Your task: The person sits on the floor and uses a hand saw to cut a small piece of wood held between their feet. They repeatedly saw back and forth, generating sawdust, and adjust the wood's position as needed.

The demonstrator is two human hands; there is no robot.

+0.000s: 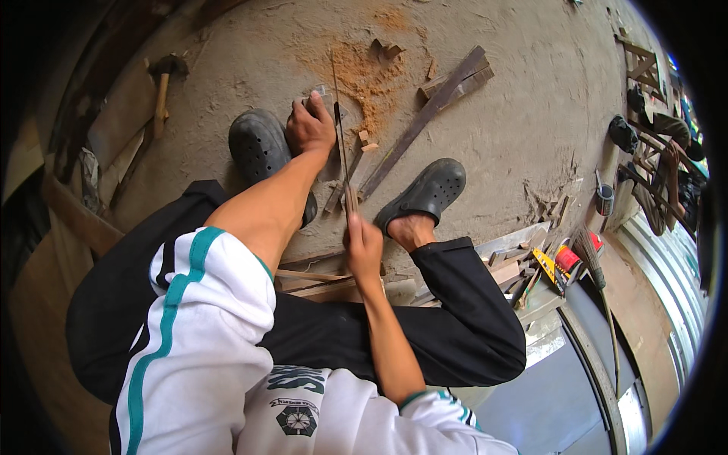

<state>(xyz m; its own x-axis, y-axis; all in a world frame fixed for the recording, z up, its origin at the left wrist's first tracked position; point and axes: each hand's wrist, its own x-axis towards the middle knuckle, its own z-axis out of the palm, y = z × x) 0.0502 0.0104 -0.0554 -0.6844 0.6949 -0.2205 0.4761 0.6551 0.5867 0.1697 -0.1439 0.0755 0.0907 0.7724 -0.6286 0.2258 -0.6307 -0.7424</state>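
Observation:
My right hand (365, 246) is wrapped round the wooden handle of a handsaw (340, 140). Its thin blade, seen nearly edge-on, points away from me over the ground. Just left of the blade, my left hand (309, 125) is closed and pressed down on a greyish wood piece (326, 94), mostly hidden beneath it. Orange sawdust (368, 87) is spread beyond and to the right of the blade. Small wood offcuts (367, 144) lie close to the saw's right side. A long dark wood strip (425, 114) slants away to the right.
My dark clogs (259, 144) stand on either side of the work. A hammer (161, 95) lies at the far left. Wood scraps, a yellow tool (544, 265), a red can (566, 258) and a broom (595, 265) are at the right. Farther right stands a dark cup (604, 200).

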